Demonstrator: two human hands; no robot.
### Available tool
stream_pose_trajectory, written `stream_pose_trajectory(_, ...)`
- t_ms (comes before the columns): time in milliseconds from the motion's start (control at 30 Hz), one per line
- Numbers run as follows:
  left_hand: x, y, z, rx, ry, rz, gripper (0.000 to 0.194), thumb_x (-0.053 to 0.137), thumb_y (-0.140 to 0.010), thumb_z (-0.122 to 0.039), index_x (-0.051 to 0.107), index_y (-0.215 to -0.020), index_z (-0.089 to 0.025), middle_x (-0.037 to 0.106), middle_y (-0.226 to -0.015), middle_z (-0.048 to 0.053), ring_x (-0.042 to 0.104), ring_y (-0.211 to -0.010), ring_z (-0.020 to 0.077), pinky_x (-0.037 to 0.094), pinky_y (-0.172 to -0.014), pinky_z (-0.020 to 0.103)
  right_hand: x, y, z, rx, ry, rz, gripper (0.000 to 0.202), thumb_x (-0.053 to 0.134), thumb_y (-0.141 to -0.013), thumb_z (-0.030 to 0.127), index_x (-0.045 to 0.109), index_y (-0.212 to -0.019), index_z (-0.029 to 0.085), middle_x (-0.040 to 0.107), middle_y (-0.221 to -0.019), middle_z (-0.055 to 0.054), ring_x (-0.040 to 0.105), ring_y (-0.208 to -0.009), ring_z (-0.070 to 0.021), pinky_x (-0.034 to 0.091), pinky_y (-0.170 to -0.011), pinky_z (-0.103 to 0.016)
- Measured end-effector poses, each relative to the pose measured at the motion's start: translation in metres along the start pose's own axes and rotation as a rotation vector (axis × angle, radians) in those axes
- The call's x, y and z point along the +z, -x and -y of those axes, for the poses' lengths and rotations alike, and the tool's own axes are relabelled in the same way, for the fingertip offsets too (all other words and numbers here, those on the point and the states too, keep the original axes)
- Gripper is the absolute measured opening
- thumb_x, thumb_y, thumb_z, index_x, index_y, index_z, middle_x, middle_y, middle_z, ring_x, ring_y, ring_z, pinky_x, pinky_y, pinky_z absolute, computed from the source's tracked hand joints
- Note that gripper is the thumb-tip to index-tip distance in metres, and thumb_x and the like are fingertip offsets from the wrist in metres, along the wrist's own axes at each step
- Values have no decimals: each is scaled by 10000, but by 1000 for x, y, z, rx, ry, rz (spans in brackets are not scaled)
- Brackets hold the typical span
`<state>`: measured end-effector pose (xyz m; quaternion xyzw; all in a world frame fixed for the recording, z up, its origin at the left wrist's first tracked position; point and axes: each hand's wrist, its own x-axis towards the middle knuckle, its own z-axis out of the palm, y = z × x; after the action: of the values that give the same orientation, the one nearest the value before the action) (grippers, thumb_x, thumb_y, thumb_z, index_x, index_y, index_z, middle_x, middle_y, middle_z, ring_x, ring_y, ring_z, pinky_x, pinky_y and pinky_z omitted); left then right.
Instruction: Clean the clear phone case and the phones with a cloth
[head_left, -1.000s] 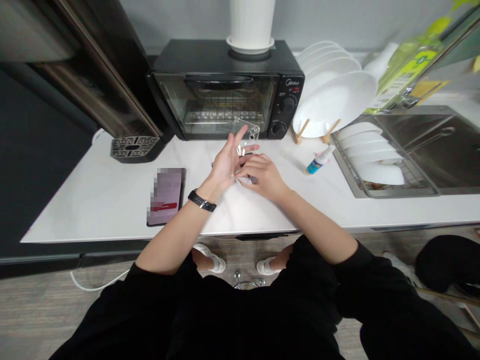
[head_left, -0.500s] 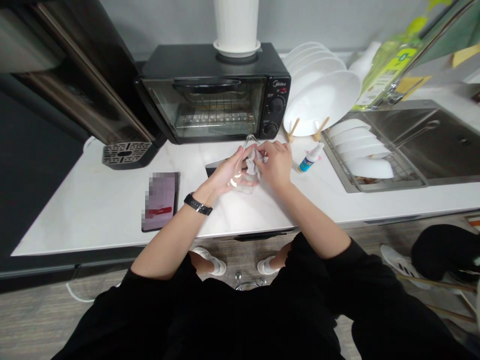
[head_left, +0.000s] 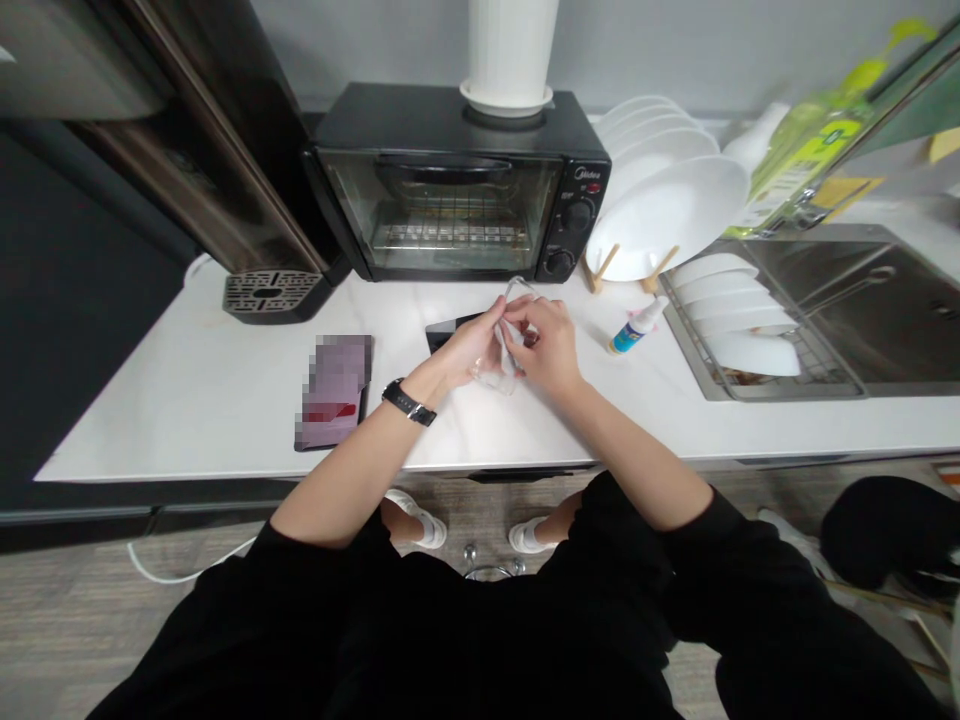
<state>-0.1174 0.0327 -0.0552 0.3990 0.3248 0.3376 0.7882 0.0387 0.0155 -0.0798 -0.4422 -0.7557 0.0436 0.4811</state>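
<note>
Clear phone case (head_left: 495, 379) is held above the white countertop (head_left: 187, 420), at the centre of the work, and this centre serves as the middle of the clock, with twelve o'clock pointing away from the person. The left hand (head_left: 475, 352) supports the case from the nine o'clock side, with its palm turned upward and its fingers partly bent around the transparent plastic. The right hand (head_left: 551, 345) comes from the four o'clock side and pinches a crumpled white tissue (head_left: 508, 349) against the case; its fingertips are close together, but how exactly each finger lies cannot be told, because the hands cover one another. At nine o'clock, partly hidden by the left hand, lies a flat dark object (head_left: 441, 336). Between eight and nine o'clock, well apart from the hands, a device with a lit screen (head_left: 337, 385) lies flat, its display partly covered by coarse squares. The small spray bottle (head_left: 632, 332) with a blue label is at three o'clock, and farther in nearly the same direction white bowls (head_left: 739, 305) are in a wire rack beside the sink (head_left: 911, 345). Between eleven and twelve o'clock stands the black toaster oven (head_left: 450, 215), with a white pot (head_left: 512, 50) on its top. Between one and two o'clock, white plates (head_left: 667, 215) lean in a wooden holder. Around the left wrist is a black strap (head_left: 409, 402).
</note>
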Motion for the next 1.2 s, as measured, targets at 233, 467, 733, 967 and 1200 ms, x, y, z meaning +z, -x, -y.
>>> stream_pose_trajectory(233,-2,1,-16,249,63,-137,665,299,-1137,-656,388,-1735,-379,752,-1324,112,731,-913,193,559,-707,261,7,0,9,-184,-76,243,101,733,-1002,304,762,-912,270,846,-972,-14,721,-1041,-244,422,-932,-424)
stream_pose_trajectory(467,-1,1,-13,227,29,-102,685,292,-1127,-681,316,-1758,-415,698,-1440,110,716,-898,183,537,-658,253,4,-2,6,-106,79,122,72,734,-982,235,765,-919,248,856,-1003,-22,691,-987,-249,403,-925,-428)
stream_pose_trajectory(733,10,5,-4,59,-40,19,665,366,-1125,-645,391,-1729,-368,662,-1514,116,736,-1047,240,637,-862,386,-8,-9,-4,164,218,-118,110,690,-1005,273,772,-934,253,807,-890,-30,666,-965,-281,444,-935,-456)
stream_pose_trajectory(967,7,5,-1,-69,-53,77,618,442,-1099,-696,581,-1523,-268,730,-1082,71,754,-896,223,659,-842,402,-11,-8,-5,222,182,-212,201,632,-1060,326,809,-1097,238,851,-1077,-74,721,-1053,-289,502,-990,-478)
stream_pose_trajectory(1200,4,3,-1,-38,-69,3,634,436,-1100,-697,607,-1471,-211,754,-1288,143,759,-973,250,665,-808,406,-1,-2,-8,118,6,-55,356,612,-1000,218,809,-1295,249,830,-1184,-94,707,-1123,-297,538,-1011,-495)
